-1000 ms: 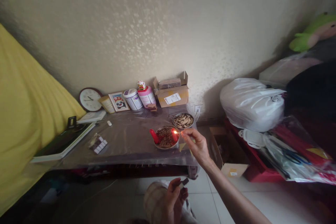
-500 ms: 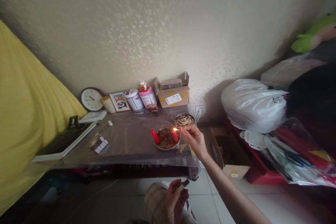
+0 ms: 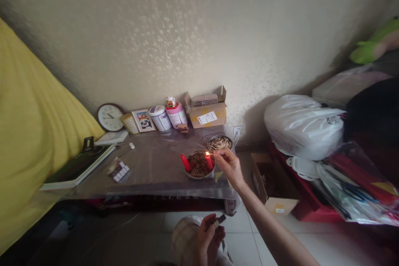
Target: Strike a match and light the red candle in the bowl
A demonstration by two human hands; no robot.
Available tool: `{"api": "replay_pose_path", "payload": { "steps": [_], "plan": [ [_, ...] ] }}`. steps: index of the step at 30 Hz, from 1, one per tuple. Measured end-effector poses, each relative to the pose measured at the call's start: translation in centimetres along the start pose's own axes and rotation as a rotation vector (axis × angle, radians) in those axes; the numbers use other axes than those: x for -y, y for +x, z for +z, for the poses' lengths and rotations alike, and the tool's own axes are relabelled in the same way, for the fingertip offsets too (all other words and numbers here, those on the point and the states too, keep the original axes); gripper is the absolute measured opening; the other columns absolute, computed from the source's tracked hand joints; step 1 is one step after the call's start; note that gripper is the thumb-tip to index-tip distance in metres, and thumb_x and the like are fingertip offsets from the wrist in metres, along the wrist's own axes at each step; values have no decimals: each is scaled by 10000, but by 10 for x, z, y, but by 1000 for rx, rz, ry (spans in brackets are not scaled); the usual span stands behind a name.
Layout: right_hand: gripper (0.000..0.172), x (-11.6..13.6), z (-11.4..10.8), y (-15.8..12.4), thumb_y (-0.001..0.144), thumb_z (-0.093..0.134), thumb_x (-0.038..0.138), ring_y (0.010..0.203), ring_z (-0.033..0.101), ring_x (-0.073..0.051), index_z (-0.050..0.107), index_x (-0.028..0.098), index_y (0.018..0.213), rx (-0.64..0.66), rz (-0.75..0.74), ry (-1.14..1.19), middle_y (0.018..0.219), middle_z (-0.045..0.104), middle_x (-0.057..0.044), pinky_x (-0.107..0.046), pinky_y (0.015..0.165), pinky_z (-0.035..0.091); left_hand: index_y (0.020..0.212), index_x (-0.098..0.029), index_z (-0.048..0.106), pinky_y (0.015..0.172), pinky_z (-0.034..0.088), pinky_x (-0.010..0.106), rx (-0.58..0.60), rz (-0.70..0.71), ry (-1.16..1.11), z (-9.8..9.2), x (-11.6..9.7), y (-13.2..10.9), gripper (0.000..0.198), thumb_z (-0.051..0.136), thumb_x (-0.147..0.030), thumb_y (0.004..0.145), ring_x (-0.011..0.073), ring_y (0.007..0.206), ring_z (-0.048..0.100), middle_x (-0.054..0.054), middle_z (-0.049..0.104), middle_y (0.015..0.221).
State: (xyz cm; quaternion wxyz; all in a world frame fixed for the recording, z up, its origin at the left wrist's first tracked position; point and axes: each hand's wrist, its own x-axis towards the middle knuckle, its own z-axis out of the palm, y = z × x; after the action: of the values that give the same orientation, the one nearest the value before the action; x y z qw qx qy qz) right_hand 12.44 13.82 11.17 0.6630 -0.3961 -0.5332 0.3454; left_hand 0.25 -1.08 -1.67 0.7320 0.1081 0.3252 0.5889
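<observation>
Two hands: your right hand (image 3: 229, 166) pinches a lit match (image 3: 213, 154); left hand (image 3: 207, 239) clasps a matchbox (image 3: 220, 219).
Match: at the red candle (image 3: 208, 161), table's (image 3: 149, 170) 4 o'clock.
Risk: flame creeping to your fingers (image 3: 222, 154); loose matches (image 3: 220, 143) at the candle's 1 o'clock.

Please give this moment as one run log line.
right hand: holds burning match at red candle | left hand: holds small box

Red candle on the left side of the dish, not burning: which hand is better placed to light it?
Probably the right hand: it holds a match with a flame at the dish, beside that candle. The left hand is low, off the table, holding a small box.
</observation>
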Motion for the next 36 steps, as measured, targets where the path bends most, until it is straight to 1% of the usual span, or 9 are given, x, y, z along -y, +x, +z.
{"api": "replay_pose_path", "payload": {
  "steps": [3, 8, 12, 15, 17, 20, 25, 31, 36],
  "plan": [
    [158, -3, 1, 0, 782, 649, 359, 715, 588, -145, 662, 204, 755, 7, -1, 10, 767, 631, -7, -266, 687, 472, 810, -218, 737, 635, 524, 241, 4, -13, -3, -4, 2, 3, 344, 872, -301, 505, 138, 655, 673, 16, 738, 737],
    [147, -6, 2, -1, 786, 647, 355, 714, 587, -143, 655, 211, 759, 16, -3, 20, 771, 626, -4, -268, 684, 478, 882, -213, 726, 692, 520, 256, 33, 5, 5, -8, 4, 4, 333, 833, -315, 584, 149, 722, 675, 38, 743, 820],
    [149, -5, 1, -1, 787, 644, 358, 725, 584, -148, 658, 211, 772, 12, 9, 12, 764, 627, -9, -267, 682, 480, 843, -215, 726, 659, 513, 264, 13, -9, 3, -12, 6, 6, 334, 852, -306, 547, 153, 686, 670, 31, 732, 789],
    [162, -5, 1, -2, 790, 640, 367, 733, 587, -148, 663, 208, 773, 10, 16, 5, 782, 632, -16, -266, 683, 482, 873, -217, 722, 677, 513, 276, 22, -4, 3, -15, 6, 7, 335, 840, -295, 569, 159, 710, 672, 28, 725, 825],
    [167, -5, 1, -2, 791, 639, 370, 732, 590, -148, 666, 206, 779, 7, 19, 1, 781, 634, -16, -266, 683, 485, 889, -215, 720, 693, 513, 278, 30, -5, 4, -15, 5, 7, 339, 833, -304, 583, 159, 722, 670, 34, 726, 827],
    [166, -6, 2, -1, 789, 639, 374, 723, 597, -147, 664, 210, 784, 2, 21, 2, 774, 637, -9, -270, 685, 489, 874, -206, 720, 672, 511, 270, 24, -14, 7, -11, 5, 6, 357, 844, -323, 560, 155, 700, 668, 50, 736, 819],
    [150, -6, 2, 0, 788, 639, 361, 721, 597, -148, 663, 214, 774, -3, 27, 4, 775, 641, -4, -270, 687, 482, 883, -201, 718, 662, 518, 264, -4, 40, 11, -5, 3, 1, 346, 833, -319, 578, 154, 709, 669, 43, 725, 845],
    [151, -5, 2, 0, 784, 646, 362, 728, 604, -148, 664, 212, 780, 4, 39, 32, 791, 650, -5, -272, 700, 483, 823, -209, 730, 640, 527, 260, 4, -2, -4, -5, 1, 4, 353, 869, -298, 512, 145, 660, 671, 27, 735, 801],
    [158, -4, 3, 1, 770, 662, 362, 707, 597, -141, 671, 205, 784, -4, 51, 54, 776, 647, -3, -260, 674, 476, 829, -214, 730, 659, 524, 254, 25, -12, -14, -5, 2, 4, 339, 864, -288, 527, 144, 678, 678, 24, 746, 788]
  ]
}}
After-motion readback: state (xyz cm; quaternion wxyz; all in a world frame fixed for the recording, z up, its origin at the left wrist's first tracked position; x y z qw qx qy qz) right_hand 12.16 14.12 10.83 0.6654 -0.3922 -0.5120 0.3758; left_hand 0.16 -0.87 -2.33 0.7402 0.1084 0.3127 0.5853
